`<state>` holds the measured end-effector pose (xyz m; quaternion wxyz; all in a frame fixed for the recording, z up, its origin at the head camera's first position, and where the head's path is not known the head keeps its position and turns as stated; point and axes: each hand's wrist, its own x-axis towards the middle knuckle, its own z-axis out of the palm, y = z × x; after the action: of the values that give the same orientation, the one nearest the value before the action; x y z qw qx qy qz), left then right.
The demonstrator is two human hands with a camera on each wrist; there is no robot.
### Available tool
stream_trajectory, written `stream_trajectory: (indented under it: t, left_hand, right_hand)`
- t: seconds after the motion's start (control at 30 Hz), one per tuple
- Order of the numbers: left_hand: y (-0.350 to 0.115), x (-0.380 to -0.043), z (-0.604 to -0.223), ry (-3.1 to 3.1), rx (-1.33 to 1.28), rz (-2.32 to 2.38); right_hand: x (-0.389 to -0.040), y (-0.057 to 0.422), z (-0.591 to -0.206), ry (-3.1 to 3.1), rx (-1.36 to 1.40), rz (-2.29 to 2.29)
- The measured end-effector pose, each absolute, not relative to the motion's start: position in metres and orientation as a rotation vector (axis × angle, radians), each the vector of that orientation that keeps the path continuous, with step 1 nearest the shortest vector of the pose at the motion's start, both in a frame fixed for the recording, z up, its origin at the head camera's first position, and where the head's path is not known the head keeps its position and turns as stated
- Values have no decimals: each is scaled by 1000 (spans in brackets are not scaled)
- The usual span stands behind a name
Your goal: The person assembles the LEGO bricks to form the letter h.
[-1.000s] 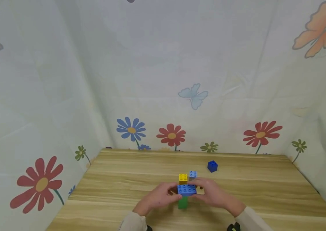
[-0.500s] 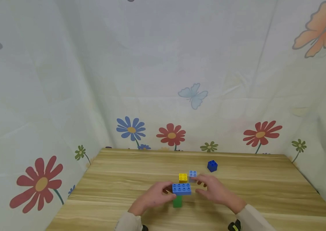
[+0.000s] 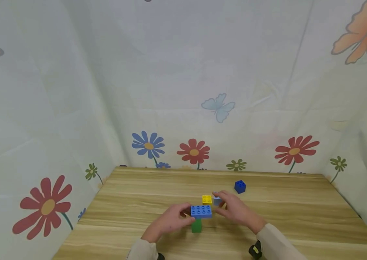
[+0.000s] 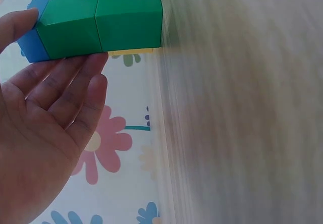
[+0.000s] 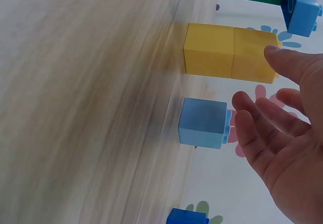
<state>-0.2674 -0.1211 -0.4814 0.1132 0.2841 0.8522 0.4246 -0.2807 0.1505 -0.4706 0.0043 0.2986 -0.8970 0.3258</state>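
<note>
My left hand (image 3: 172, 219) pinches one end of a long blue building brick (image 3: 201, 211) between thumb and fingers. That brick sits on top of two stacked green bricks (image 4: 101, 22), its other end jutting out to the right with nothing under it. My right hand (image 3: 238, 211) holds nothing; its fingers are loosely bent just above the studs of a light blue brick (image 5: 203, 123). Two stacked yellow bricks (image 5: 232, 52) stand between the green stack and the light blue brick in the right wrist view, close to the right thumb.
A dark blue brick (image 3: 240, 186) lies farther back on the wooden table (image 3: 284, 202), right of the others. Behind the table hangs a pale cloth (image 3: 170, 72) printed with flowers and butterflies.
My right hand has let go of the long blue brick and moved back over the light blue one. The left hand has shifted left together with the blue brick and green stack.
</note>
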Motion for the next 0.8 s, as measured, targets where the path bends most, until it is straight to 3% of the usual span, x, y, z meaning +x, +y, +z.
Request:
stream_trajectory:
  t: [0.8]
  left_hand:
    - [-120,-267,-479,2529,902,1254]
  right_hand:
    - [-296,133,-482,-2845,895,1076]
